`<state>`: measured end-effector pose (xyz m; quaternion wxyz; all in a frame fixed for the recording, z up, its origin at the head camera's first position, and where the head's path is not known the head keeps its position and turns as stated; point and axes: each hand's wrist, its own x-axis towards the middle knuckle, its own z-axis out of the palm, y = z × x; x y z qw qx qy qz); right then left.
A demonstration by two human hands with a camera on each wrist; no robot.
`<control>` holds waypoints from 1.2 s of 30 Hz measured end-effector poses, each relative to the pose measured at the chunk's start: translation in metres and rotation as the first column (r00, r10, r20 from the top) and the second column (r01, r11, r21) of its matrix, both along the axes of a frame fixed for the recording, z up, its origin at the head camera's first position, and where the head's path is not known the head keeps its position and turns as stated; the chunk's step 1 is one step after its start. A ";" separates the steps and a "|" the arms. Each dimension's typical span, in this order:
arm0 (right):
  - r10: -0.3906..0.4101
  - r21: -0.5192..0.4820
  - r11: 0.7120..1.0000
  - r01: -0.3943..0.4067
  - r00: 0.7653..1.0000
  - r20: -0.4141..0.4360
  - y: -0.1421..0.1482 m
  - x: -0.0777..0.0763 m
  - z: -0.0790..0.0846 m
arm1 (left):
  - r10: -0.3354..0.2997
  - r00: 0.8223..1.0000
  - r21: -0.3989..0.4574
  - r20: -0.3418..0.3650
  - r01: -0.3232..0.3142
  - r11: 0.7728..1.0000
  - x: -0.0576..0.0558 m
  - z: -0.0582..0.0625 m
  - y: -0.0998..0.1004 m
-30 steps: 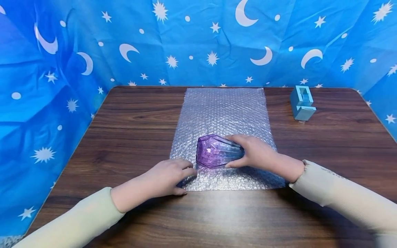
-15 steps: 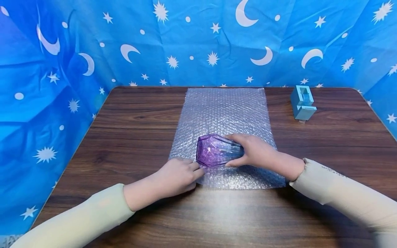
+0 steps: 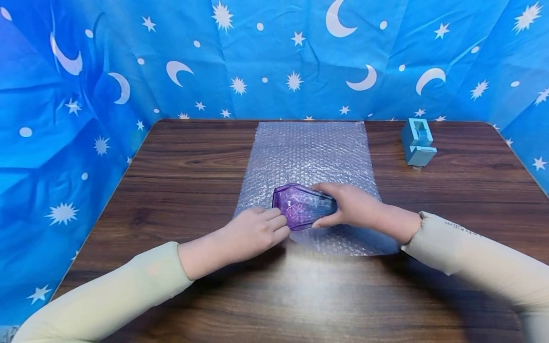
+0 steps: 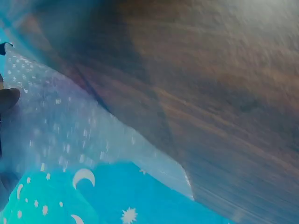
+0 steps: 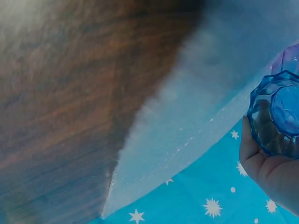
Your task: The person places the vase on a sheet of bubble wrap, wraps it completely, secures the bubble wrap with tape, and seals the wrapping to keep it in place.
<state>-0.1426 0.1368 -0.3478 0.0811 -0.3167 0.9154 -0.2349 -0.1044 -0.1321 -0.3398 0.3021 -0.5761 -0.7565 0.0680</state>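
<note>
A faceted glass vase [image 3: 296, 209], purple at one end and blue at the other, lies on its side on a sheet of bubble wrap [image 3: 309, 152]. My right hand [image 3: 358, 207] grips its blue end, thumb and fingers on opposite sides. The right wrist view shows the vase's round, faceted blue rim [image 5: 261, 109]. At the vase's purple end, my left hand [image 3: 255, 233] has curled fingers pinching the near left part of the wrap, whose corner they hide. In the left wrist view the bubble wrap [image 4: 79, 126] slants up off the table.
A light blue tape dispenser [image 3: 419, 143] stands at the back right of the dark wooden table [image 3: 188, 152]. A blue cloth [image 3: 266, 57] with white moons and stars hangs behind the table and along its sides.
My left hand has moved right and slightly up to the vase's purple end, its fingers curling onto the wrap. The wrap's near left edge has lifted. The right hand keeps its grip.
</note>
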 end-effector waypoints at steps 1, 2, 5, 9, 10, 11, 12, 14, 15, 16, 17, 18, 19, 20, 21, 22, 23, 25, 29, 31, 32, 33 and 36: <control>0.001 -0.001 1.000 -0.001 1.000 0.009 0.000 -0.001 0.000 | -0.002 1.000 0.013 0.008 0.002 1.000 -0.002 0.001 -0.001; 0.002 -0.001 1.000 -0.002 1.000 0.019 0.000 -0.002 0.000 | -0.003 1.000 0.028 0.018 0.003 1.000 -0.004 0.001 -0.002; 0.003 -0.004 1.000 -0.003 0.999 0.035 0.000 -0.004 0.000 | -0.007 0.998 0.088 0.063 0.002 0.996 -0.009 0.003 -0.003; 0.002 -0.003 1.000 -0.002 0.999 0.046 0.001 -0.006 -0.001 | 0.003 0.991 0.156 0.130 -0.023 0.987 -0.014 0.002 -0.002; 0.001 0.002 1.000 -0.001 0.999 0.049 0.001 -0.007 0.000 | 0.013 0.988 0.163 0.157 -0.039 0.986 -0.014 0.003 -0.002; 0.001 0.004 1.000 -0.001 0.999 0.051 0.001 -0.007 0.000 | 0.027 0.981 0.165 0.190 -0.059 0.985 -0.015 0.004 -0.002; 0.004 0.005 1.000 -0.004 0.999 0.050 0.001 -0.007 0.001 | 0.052 0.970 0.153 0.237 -0.091 0.984 -0.015 0.005 -0.002; 0.006 0.009 1.000 -0.006 0.999 0.050 0.000 -0.007 0.002 | 0.116 0.927 0.120 0.356 -0.168 0.978 -0.016 0.009 -0.002; 0.007 0.011 1.000 -0.007 0.999 0.049 0.000 -0.007 0.003 | 0.150 0.899 0.094 0.411 -0.206 0.974 -0.017 0.012 -0.002; 0.007 0.013 1.000 -0.007 0.999 0.049 0.000 -0.007 0.004 | 0.188 0.866 0.061 0.463 -0.243 0.968 -0.018 0.014 -0.003; 0.007 0.013 1.000 -0.008 0.999 0.048 0.000 -0.007 0.004 | 0.219 0.832 0.030 0.510 -0.272 0.962 -0.019 0.016 -0.004; 0.006 0.013 1.000 -0.006 0.999 0.050 0.000 -0.006 0.004 | 0.244 0.800 0.001 0.549 -0.293 0.956 -0.020 0.018 -0.004; 0.004 0.014 1.000 -0.005 0.999 0.053 -0.001 -0.006 0.004 | 0.257 0.776 -0.019 0.576 -0.302 0.953 -0.021 0.019 -0.004; 0.003 0.014 1.000 -0.004 0.999 0.053 -0.001 -0.006 0.004 | 0.264 0.760 -0.034 0.594 -0.304 0.952 -0.022 0.020 -0.005; 0.002 0.015 1.000 -0.003 0.998 0.057 -0.001 -0.006 0.004 | 0.267 0.746 -0.046 0.610 -0.303 0.952 -0.023 0.021 -0.005; 0.000 0.017 1.000 -0.001 0.998 0.063 -0.001 -0.007 0.004 | 0.269 0.736 -0.055 0.621 -0.302 0.952 -0.024 0.022 -0.005; -0.003 0.019 1.000 0.001 0.998 0.070 -0.001 -0.007 0.004 | 0.268 0.728 -0.057 0.631 -0.301 0.952 -0.024 0.023 -0.005; -0.006 0.023 1.000 0.004 0.997 0.083 -0.002 -0.008 0.005 | 0.265 0.714 -0.058 0.648 -0.300 0.952 -0.026 0.025 -0.006; -0.012 0.036 0.999 0.008 0.995 0.102 -0.002 -0.010 0.006 | 0.264 0.687 -0.066 0.677 -0.300 0.952 -0.030 0.027 -0.006; -0.011 0.051 0.999 0.006 0.995 0.101 -0.002 -0.010 0.006 | 0.268 0.677 -0.077 0.686 -0.298 0.951 -0.031 0.028 -0.006; -0.009 0.059 0.998 0.003 0.995 0.101 -0.001 -0.011 0.006 | 0.269 0.674 -0.083 0.688 -0.295 0.952 -0.032 0.029 -0.006; -0.007 0.067 0.998 0.000 0.995 0.103 -0.001 -0.011 0.007 | 0.272 0.670 -0.089 0.691 -0.294 0.952 -0.033 0.030 -0.006; 0.004 0.094 0.995 -0.016 0.993 0.118 0.000 -0.013 0.008 | 0.283 0.647 -0.110 0.708 -0.295 0.949 -0.036 0.033 -0.005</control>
